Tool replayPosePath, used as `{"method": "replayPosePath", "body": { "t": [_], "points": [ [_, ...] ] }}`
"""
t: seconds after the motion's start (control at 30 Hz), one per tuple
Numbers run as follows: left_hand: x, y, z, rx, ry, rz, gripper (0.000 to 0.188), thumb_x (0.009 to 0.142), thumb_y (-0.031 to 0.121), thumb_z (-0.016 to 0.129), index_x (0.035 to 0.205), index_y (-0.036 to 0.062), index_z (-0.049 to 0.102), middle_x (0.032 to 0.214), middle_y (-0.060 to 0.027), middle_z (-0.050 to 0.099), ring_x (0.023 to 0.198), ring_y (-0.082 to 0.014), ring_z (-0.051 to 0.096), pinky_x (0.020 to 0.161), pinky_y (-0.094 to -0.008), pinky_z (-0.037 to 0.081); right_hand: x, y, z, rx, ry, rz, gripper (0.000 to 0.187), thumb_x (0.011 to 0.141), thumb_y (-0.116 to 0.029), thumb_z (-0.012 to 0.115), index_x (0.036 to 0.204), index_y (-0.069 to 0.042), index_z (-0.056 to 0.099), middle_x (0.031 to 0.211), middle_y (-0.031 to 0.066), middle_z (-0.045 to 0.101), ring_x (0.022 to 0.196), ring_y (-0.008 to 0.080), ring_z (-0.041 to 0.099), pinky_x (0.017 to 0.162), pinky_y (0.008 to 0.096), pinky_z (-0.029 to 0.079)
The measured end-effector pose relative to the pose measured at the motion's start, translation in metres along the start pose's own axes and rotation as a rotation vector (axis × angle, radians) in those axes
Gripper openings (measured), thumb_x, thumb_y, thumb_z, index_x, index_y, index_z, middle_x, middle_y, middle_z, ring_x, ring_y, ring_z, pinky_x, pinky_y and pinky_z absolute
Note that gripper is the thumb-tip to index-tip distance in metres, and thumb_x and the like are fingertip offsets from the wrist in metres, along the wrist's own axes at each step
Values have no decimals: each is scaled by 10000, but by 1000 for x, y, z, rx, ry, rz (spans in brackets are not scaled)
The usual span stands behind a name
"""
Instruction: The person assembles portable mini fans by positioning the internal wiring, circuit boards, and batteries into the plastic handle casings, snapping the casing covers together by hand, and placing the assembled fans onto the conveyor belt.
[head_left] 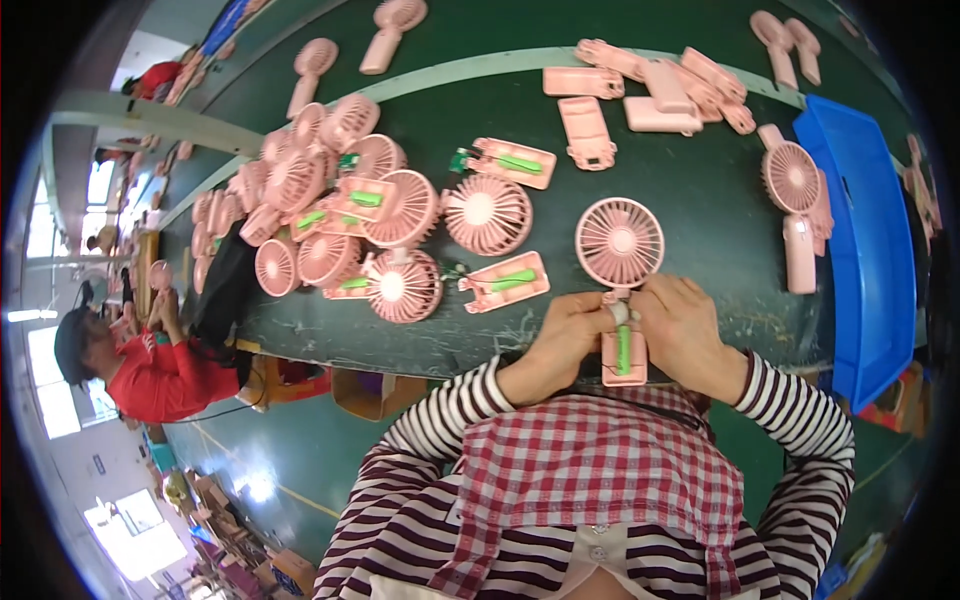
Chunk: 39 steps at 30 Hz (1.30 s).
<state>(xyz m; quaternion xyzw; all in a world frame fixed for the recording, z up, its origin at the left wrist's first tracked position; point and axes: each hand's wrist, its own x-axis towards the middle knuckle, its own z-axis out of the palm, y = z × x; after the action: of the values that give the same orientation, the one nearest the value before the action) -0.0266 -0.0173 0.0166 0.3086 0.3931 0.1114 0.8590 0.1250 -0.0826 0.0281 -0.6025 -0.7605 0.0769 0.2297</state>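
Note:
At the front edge of the table I have a pink handheld fan (640, 215) between my hands, its round head pointing away from me. Its handle shell lies open and shows a green battery (624, 350) inside. My left hand (562, 345) pinches the neck from the left, with thumb and fingers closed. From the other side my right hand (684, 325) grips the same joint, its fingers curled. The small parts between my fingertips are partly hidden. Just to the left lies an open handle shell with a battery (508, 282), joined to a fan head by wires.
Many pink fans (295, 180) are heaped at the left. Loose handle shells (587, 133) lie at the far middle. A blue tray (862, 250) stands along the right, beside a few whole fans (791, 178). A co-worker in red (165, 375) sits at the left.

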Motion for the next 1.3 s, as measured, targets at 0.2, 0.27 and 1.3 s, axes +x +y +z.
{"method": "replayPosePath", "body": {
  "t": [0.2,0.27,1.3],
  "points": [
    [6,-7,-1,40,20,26,234,866,132,535,1018,-39,584,929,-77,617,810,-140,603,718,-272,500,-4,4,8,97,81,18,244,590,-59,674,775,-34,516,746,91,486,670,272,514,576,361,390],
    [10,-11,-3,48,10,36,236,862,126,539,1023,-41,584,925,-80,618,805,-148,607,711,-269,502,-6,6,12,103,81,35,244,589,-41,666,786,-23,522,765,99,500,680,278,518,580,365,396],
    [41,14,-12,-21,76,258,162,847,77,549,968,-25,582,862,-70,618,715,-121,603,616,-242,512,11,3,7,204,391,223,227,669,-45,640,872,-15,544,786,108,527,685,264,545,602,347,426]
  ]
}}
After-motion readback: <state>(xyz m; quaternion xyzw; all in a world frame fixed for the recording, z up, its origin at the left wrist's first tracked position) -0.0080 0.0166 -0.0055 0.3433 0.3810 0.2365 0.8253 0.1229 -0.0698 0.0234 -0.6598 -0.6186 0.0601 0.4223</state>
